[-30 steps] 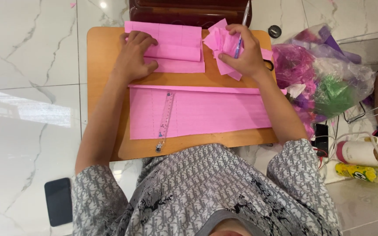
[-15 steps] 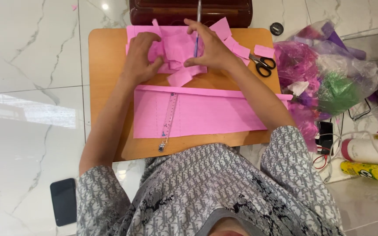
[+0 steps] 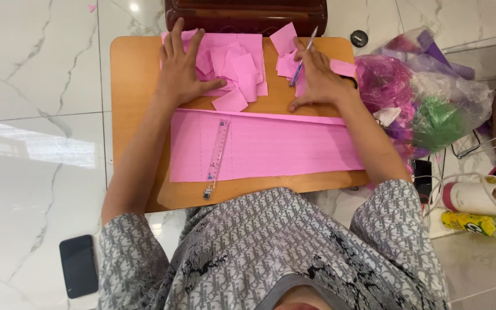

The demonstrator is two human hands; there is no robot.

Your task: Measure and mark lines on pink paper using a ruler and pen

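My left hand (image 3: 182, 74) lies flat with spread fingers on a loose pile of small pink paper pieces (image 3: 233, 66) at the far side of a small wooden table (image 3: 136, 86). My right hand (image 3: 317, 83) presses down on more pink pieces (image 3: 286, 41) to the right, with a pen (image 3: 304, 56) held between its fingers and pointing away from me. A long pink paper sheet (image 3: 282, 146) lies across the table nearer to me. A clear ruler (image 3: 218, 150) rests on its left part.
A dark wooden box (image 3: 248, 14) borders the table's far edge. Plastic bags (image 3: 426, 97) of coloured material sit on the floor at the right, with a white cup (image 3: 477, 198) and a yellow bottle (image 3: 472, 223) nearer me. A black phone (image 3: 78, 265) lies on the floor at the left.
My hands, which met over the pink pieces in the middle, have moved apart and now lie flat. The pieces are spread on the table.
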